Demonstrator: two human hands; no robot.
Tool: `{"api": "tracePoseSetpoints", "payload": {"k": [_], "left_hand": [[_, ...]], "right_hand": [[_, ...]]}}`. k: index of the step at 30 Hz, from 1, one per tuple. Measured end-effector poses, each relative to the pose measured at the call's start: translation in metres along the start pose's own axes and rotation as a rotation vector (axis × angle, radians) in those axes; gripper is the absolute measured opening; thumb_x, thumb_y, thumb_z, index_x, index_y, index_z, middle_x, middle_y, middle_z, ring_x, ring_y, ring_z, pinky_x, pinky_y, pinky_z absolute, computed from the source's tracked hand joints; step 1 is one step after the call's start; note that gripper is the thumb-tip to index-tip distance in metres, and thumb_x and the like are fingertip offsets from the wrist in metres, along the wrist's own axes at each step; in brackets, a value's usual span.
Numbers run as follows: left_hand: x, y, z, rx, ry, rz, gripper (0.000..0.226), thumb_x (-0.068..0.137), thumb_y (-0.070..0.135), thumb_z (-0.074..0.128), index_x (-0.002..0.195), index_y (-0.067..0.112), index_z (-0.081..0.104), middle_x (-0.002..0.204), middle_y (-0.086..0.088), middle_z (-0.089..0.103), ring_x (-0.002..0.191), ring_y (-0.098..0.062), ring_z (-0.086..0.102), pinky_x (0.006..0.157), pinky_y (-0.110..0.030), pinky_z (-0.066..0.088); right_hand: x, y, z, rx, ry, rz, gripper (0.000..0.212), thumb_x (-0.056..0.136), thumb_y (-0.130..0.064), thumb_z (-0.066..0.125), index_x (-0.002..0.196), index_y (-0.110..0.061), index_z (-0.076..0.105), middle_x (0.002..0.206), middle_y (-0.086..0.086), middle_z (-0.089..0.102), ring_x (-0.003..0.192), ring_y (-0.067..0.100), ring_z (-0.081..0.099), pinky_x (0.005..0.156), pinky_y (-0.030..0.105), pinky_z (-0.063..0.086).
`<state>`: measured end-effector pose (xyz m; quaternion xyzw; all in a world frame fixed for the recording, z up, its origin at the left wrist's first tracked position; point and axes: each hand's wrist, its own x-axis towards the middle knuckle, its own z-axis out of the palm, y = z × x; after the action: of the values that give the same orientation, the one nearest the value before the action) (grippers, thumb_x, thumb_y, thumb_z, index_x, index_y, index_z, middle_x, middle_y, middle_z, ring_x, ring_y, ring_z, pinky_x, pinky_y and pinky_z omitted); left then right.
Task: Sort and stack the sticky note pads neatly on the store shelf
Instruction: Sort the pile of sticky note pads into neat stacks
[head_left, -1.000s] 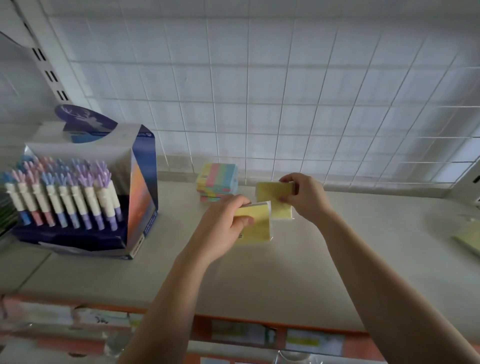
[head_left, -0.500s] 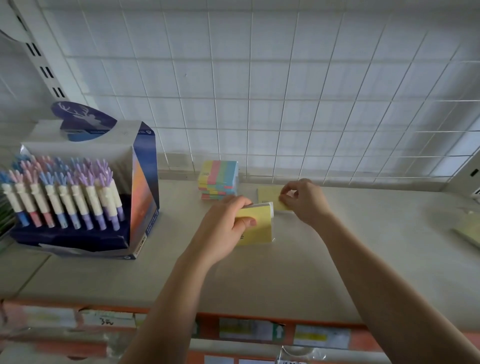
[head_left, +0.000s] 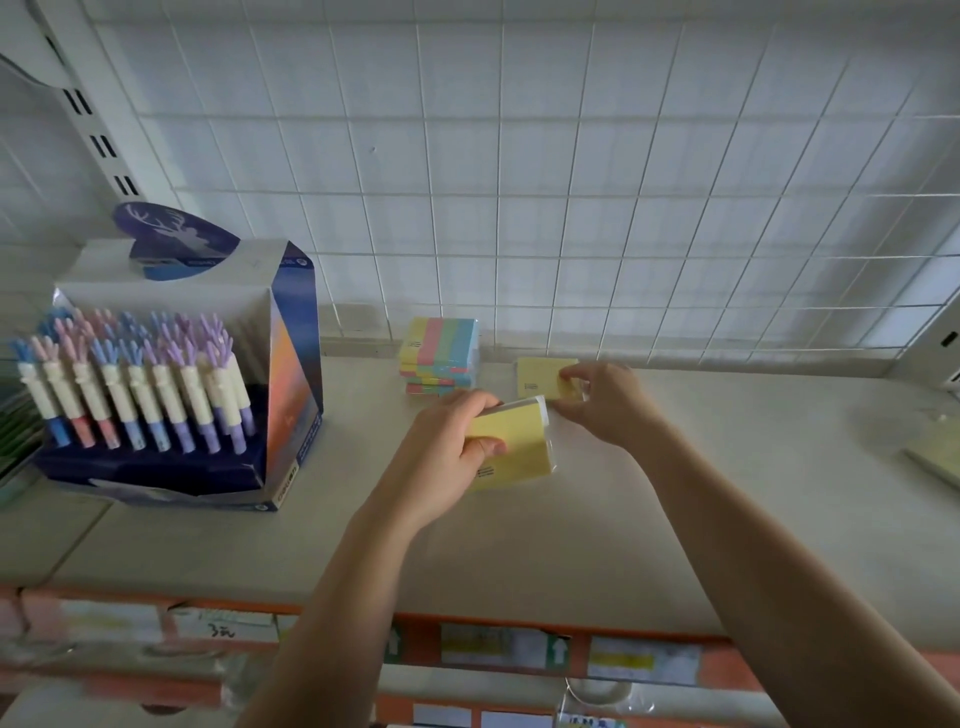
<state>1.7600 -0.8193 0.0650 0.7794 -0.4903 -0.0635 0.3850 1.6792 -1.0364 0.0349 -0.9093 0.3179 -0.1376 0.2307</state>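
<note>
- Firstly, the left hand has a closed grip on a thick, film-wrapped pale yellow sticky note pad. The thumb lies across its face and the other fingers curl over its upper left edge.
- That pad is tilted with its face toward the camera, over the middle of the pale grey shelf. Whether its lower edge touches the shelf cannot be told.
- The right hand has a narrow grip: thumb and forefinger pinch the right-hand edge of a flat pale yellow sticky note pad lying on the shelf. The fingers hide that pad's right corner.
- The held pad's upper right corner is just beside the flat pad's near edge.
- A stack of striped pastel sticky note pads stands just left of the flat pad, at the back of the shelf below the white wire grid panel.
- A dark blue cardboard display box of pastel pens stands at the left, well apart from both hands.
- A pale yellow-green flat item lies at the right edge, cut off and too blurred to identify.
- An orange price-label strip runs along the shelf's front edge, its labels unreadable.
</note>
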Motion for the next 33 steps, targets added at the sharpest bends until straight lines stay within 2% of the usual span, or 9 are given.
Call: {"api": "tracePoseSetpoints", "payload": {"k": [5,9,14,16,21,24,27,29,33], "left_hand": [[0.001,-0.002,-0.002,-0.013,-0.002,-0.014,0.021,0.082,0.013,0.069,0.100,0.019,0.059,0.092,0.008,0.059,0.081,-0.007,0.051,0.067,-0.007,0.035],[0.001,-0.002,0.000,0.017,-0.004,0.003,0.022,0.083,0.015,0.069,0.102,0.020,0.059,0.092,0.009,0.057,0.084,-0.008,0.050,0.069,-0.010,0.035],[0.005,0.006,0.003,0.071,-0.002,0.006,0.024,0.086,0.015,0.065,0.109,0.018,0.059,0.101,0.005,0.057,0.089,-0.014,0.052,0.074,-0.022,0.040],[0.009,0.010,0.004,0.122,-0.007,0.028,0.022,0.087,0.015,0.063,0.109,0.017,0.058,0.103,0.002,0.055,0.089,-0.018,0.053,0.076,-0.026,0.041],[0.026,0.020,0.013,0.237,-0.011,0.049,0.022,0.090,0.017,0.058,0.113,0.015,0.056,0.110,-0.005,0.053,0.097,-0.027,0.054,0.079,-0.034,0.042],[0.042,0.023,0.021,0.268,-0.032,0.028,0.024,0.092,0.019,0.056,0.116,0.016,0.054,0.114,-0.006,0.052,0.102,-0.028,0.053,0.080,-0.033,0.040],[0.062,0.022,0.029,0.286,-0.074,0.013,0.028,0.093,0.020,0.055,0.121,0.016,0.053,0.118,-0.007,0.052,0.106,-0.026,0.053,0.079,-0.027,0.032],[0.074,0.022,0.034,0.294,-0.101,0.004,0.031,0.093,0.020,0.056,0.123,0.015,0.053,0.117,-0.010,0.051,0.108,-0.028,0.052,0.081,-0.028,0.032],[0.095,0.021,0.041,0.298,-0.102,-0.031,0.033,0.092,0.021,0.058,0.124,0.016,0.054,0.116,-0.012,0.049,0.108,-0.030,0.052,0.090,-0.034,0.037]], "right_hand": [[0.005,-0.002,0.000,-0.067,0.014,0.000,0.043,0.078,-0.040,0.068,0.117,-0.024,0.063,0.104,0.007,0.066,0.103,0.027,0.056,0.079,0.033,0.046],[0.006,-0.002,0.001,-0.077,0.020,-0.038,0.039,0.080,-0.038,0.066,0.115,-0.021,0.063,0.099,0.006,0.067,0.103,0.030,0.054,0.078,0.035,0.047],[0.006,0.000,-0.005,-0.052,-0.022,0.013,0.064,0.077,-0.043,0.069,0.134,-0.024,0.047,0.115,0.006,0.063,0.108,0.028,0.055,0.083,0.033,0.045],[0.004,-0.001,-0.009,-0.042,-0.047,0.016,0.069,0.077,-0.039,0.070,0.137,-0.023,0.042,0.119,0.005,0.063,0.107,0.026,0.057,0.084,0.033,0.046],[-0.007,0.002,-0.015,0.043,-0.056,0.038,0.057,0.080,-0.022,0.064,0.134,-0.016,0.045,0.115,0.008,0.063,0.105,0.028,0.058,0.086,0.035,0.048],[-0.016,0.009,-0.019,0.048,-0.022,0.050,0.049,0.079,-0.022,0.058,0.127,-0.020,0.052,0.108,0.008,0.065,0.102,0.028,0.059,0.085,0.038,0.050],[-0.026,0.019,-0.022,-0.064,-0.036,0.084,0.055,0.077,-0.024,0.054,0.132,-0.021,0.044,0.113,0.012,0.061,0.111,0.030,0.050,0.085,0.040,0.050],[-0.032,0.025,-0.026,-0.124,-0.037,0.118,0.058,0.080,-0.027,0.053,0.136,-0.021,0.040,0.117,0.013,0.057,0.115,0.030,0.046,0.087,0.040,0.049],[-0.042,0.035,-0.038,-0.173,-0.020,0.149,0.058,0.085,-0.032,0.054,0.139,-0.025,0.038,0.122,0.013,0.051,0.111,0.031,0.052,0.089,0.037,0.048]]}}
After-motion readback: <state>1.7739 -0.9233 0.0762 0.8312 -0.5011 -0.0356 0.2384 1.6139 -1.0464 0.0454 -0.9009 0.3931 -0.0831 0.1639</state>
